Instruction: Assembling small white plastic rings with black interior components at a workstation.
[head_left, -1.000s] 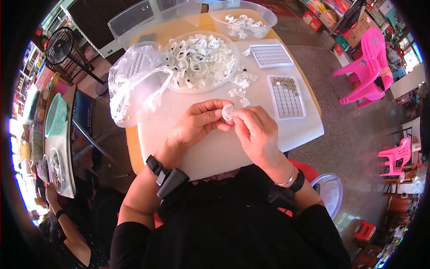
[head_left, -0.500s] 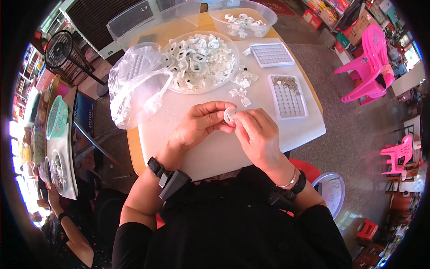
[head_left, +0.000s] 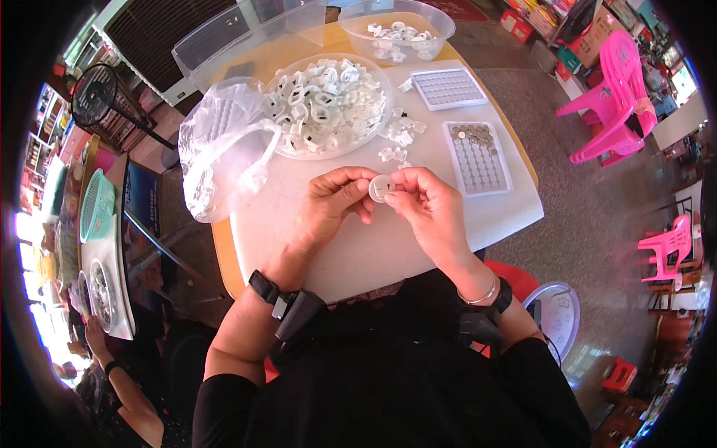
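Note:
Between my two hands, above the white sheet (head_left: 336, 257), is a small round white plastic disc (head_left: 381, 187) with tiny slots or marks on its face. My left hand (head_left: 336, 200) pinches its left edge between thumb and fingers. The thumb and fingertips of my right hand (head_left: 427, 203) grip its right edge. Just beyond my fingers lie several small clear plastic pieces (head_left: 402, 131). Right of them, a white tray (head_left: 481, 188) with rows of slots holds several round metal coin cells (head_left: 478, 136) at its far end. A similar tray (head_left: 448, 88) sits farther back.
A wide clear bowl (head_left: 385, 101) heaped with white plastic parts stands beyond my hands. Left of it lies a crumpled clear bag (head_left: 224, 153); at the back is another clear bowl (head_left: 347, 31) with parts. Pink chairs (head_left: 614, 101) stand right. Another person's arm (head_left: 123, 381) shows lower left.
The disc has turned so its face shows more fully. My right hand has shifted from fingers over the disc to pinching its edge. The view has shifted slightly.

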Available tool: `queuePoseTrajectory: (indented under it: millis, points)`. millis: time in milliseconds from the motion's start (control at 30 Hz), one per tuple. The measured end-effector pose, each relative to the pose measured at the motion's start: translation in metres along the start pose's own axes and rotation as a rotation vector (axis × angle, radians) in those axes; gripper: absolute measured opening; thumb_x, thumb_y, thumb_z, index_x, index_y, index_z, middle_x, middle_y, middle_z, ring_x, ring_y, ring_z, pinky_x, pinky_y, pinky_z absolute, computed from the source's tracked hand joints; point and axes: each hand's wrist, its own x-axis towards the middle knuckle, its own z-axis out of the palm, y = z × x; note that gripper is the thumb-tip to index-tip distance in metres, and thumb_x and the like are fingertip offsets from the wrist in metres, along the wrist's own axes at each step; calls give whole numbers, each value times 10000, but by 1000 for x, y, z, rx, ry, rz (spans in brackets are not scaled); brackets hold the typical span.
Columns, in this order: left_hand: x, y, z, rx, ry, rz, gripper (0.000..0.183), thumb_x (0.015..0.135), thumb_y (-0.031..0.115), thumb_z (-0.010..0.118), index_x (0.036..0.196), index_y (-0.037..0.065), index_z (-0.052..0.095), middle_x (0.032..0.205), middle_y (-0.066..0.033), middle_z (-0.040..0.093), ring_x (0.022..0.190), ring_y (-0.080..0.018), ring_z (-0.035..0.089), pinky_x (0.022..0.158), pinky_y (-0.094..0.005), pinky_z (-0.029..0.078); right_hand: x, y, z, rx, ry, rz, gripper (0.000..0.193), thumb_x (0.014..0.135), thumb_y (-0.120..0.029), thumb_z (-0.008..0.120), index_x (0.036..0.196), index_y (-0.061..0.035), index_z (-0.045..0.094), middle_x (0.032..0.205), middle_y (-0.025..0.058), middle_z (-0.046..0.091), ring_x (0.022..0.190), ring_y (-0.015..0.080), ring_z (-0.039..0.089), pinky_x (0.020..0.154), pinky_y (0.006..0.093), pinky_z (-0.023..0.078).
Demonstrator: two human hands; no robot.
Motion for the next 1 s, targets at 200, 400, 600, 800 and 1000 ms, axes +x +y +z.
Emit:
queuePoseTrajectory:
  millis: [200,400,600,800,1000]
  points:
    - [-2,12,13,134,52,-92,234,927,91,568,1139,-6,586,766,-80,626,651,-144,615,603,-261,522,0,10,4,-185,100,-175,152,827,-27,660,965,-7,599,752,66,647,658,105,615,593,250,495]
    - [-3,6,10,158,53,-61,225,915,56,562,1131,0,592,737,-78,625,605,-135,611,532,-247,508,-4,10,8,-154,64,-92,119,852,-40,626,958,-14,581,710,68,638,628,116,617,572,253,494]
    - [-2,5,11,191,64,-44,183,902,57,579,1077,10,607,708,-69,621,562,-112,589,470,-231,469,-2,12,14,-190,104,-121,62,842,-13,588,897,-21,561,619,69,591,513,121,540,486,281,433]
    - [2,7,11,266,111,-59,150,899,49,568,1044,19,588,698,-59,614,534,-95,559,441,-218,427,6,12,19,-246,143,-155,50,820,-5,572,840,-32,536,563,110,534,460,170,512,452,316,401]
    - [0,5,15,357,99,-55,164,920,61,542,1070,4,574,713,-55,605,570,-97,568,477,-225,453,7,18,18,-289,176,-148,49,807,-12,567,834,-35,533,575,118,548,474,225,546,461,335,415]
